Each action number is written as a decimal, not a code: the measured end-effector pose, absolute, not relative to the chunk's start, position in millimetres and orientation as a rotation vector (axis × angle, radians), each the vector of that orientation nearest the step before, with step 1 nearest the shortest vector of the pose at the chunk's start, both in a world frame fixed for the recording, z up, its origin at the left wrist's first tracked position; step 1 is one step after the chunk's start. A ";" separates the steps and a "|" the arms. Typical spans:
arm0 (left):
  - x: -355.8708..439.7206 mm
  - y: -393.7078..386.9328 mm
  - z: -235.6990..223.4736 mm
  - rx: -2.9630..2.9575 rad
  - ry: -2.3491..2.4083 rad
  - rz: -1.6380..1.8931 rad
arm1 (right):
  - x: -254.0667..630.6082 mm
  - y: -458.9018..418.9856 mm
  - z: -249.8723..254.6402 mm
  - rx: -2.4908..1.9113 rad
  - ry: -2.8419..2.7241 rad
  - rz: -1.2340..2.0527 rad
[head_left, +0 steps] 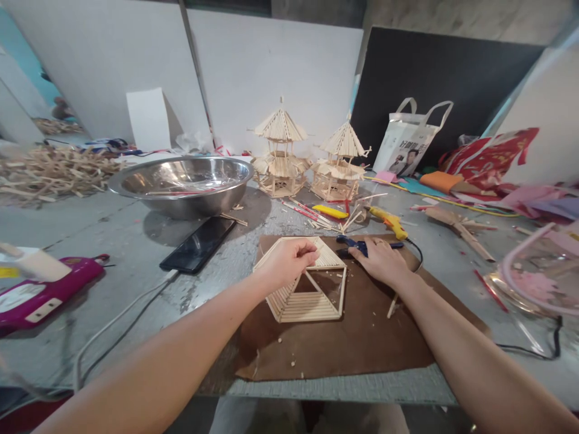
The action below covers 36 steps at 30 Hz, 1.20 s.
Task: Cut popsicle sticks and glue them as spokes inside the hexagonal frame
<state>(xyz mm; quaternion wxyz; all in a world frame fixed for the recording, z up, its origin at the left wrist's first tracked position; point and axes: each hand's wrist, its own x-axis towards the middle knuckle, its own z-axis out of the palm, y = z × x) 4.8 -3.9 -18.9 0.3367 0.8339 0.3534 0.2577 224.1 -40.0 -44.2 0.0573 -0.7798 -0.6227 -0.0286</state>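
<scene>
A hexagonal frame of thin wooden sticks lies on a brown board. Parallel sticks fill most of its sides, while the right side is an open outline. My left hand is over the frame's upper left, thumb and fingers pinched together; what they hold, if anything, is too small to make out. To the right, my right hand is closed over dark blue pliers lying at the board's far edge. A loose stick lies below my right wrist.
Two stick-built pagodas stand at the back. Nearer are a yellow glue gun, a yellow cutter knife and scattered sticks. On the left are a steel basin, a phone with a cable, and a purple power strip.
</scene>
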 end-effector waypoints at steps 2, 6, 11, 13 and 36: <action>3.8 -2.5 -19.5 2.233 0.967 0.705 | 231.4 -36.3 -39.8 -2.313 -1.874 -0.031; 2.6 -0.1 -20.4 2.258 0.968 0.752 | 264.9 -21.7 -22.5 -2.386 -1.706 -0.067; 3.2 0.6 -21.7 2.245 0.970 0.714 | 316.7 2.6 -16.3 -2.644 -1.352 -0.035; 3.2 0.2 -21.9 2.226 0.971 0.706 | 329.0 10.4 -22.1 -2.678 -1.301 0.012; 3.9 -2.2 -20.9 1.787 0.923 0.704 | 276.6 -27.9 10.3 -2.142 -1.294 -0.028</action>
